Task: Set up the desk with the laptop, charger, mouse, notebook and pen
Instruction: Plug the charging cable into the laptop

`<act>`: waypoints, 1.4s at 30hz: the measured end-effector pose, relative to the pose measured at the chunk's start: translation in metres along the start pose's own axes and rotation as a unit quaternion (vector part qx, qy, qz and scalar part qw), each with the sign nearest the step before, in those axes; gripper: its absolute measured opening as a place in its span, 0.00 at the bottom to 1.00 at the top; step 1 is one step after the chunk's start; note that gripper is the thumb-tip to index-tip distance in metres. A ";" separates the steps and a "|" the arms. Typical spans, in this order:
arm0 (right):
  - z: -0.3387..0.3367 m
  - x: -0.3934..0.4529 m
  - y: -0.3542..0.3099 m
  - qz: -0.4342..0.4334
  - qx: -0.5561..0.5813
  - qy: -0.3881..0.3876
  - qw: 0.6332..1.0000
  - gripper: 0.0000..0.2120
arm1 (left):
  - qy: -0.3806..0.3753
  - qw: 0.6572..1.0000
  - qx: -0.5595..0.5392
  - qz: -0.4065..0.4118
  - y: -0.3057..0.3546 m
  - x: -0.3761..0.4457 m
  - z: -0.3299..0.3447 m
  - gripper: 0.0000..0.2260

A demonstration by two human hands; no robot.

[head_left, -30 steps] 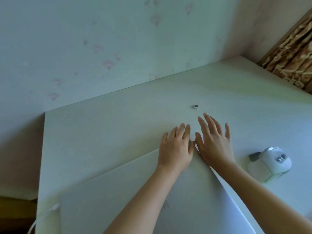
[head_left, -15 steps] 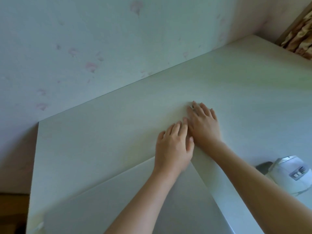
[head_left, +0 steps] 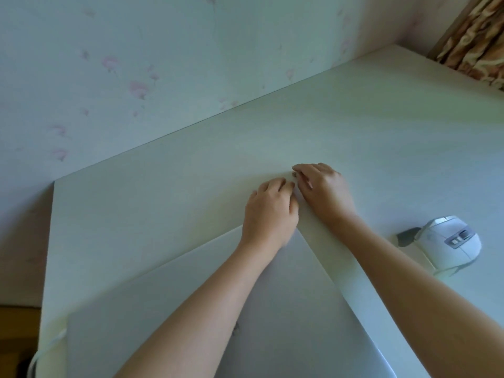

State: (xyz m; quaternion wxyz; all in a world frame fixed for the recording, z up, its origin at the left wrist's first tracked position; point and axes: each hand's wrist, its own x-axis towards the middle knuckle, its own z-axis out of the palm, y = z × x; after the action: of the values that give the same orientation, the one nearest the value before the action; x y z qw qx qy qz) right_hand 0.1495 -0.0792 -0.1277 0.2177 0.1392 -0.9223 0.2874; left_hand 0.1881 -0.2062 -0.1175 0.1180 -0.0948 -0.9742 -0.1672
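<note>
Reaching past the far corner of the closed laptop (head_left: pixel 272 309), the right hand (head_left: pixel 324 192) has advanced to the small metallic item (head_left: pixel 294 174) that lay free on the counter (head_left: pixel 163 214) a second ago; its fingertips now curl over it, though a secure pinch cannot be confirmed. The left hand (head_left: pixel 268 211) has curled from flat and rests at the laptop corner, holding nothing visible. Judged likely the mouse receiver, the item suggests the mouse stage. The mouse (head_left: pixel 450 242) sits to the right, apart. A white cable (head_left: pixel 51 342) trails at the left edge. Floral wallpaper (head_left: pixel 136 85) backs the pale counter; a patterned curtain (head_left: pixel 474 36) hangs at the right.
</note>
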 end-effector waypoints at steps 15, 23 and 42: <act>-0.036 -0.033 0.001 0.155 0.350 -0.146 0.912 0.07 | 0.019 0.998 -0.016 -0.051 0.000 -0.002 -0.007 0.11; -0.045 -0.036 0.017 0.049 0.356 -0.245 0.900 0.11 | 0.119 0.983 0.078 -0.114 0.008 -0.014 -0.011 0.12; -0.034 -0.036 0.023 -0.073 0.305 -0.217 0.925 0.06 | 0.125 0.982 0.086 -0.117 0.010 -0.014 -0.014 0.21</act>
State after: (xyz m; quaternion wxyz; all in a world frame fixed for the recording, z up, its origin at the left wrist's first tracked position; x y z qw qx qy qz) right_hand 0.1829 -0.0357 -0.1306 -0.0204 0.3247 -0.8023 0.5005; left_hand 0.2067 -0.2037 -0.1051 0.2261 0.0519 -0.9669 -0.1062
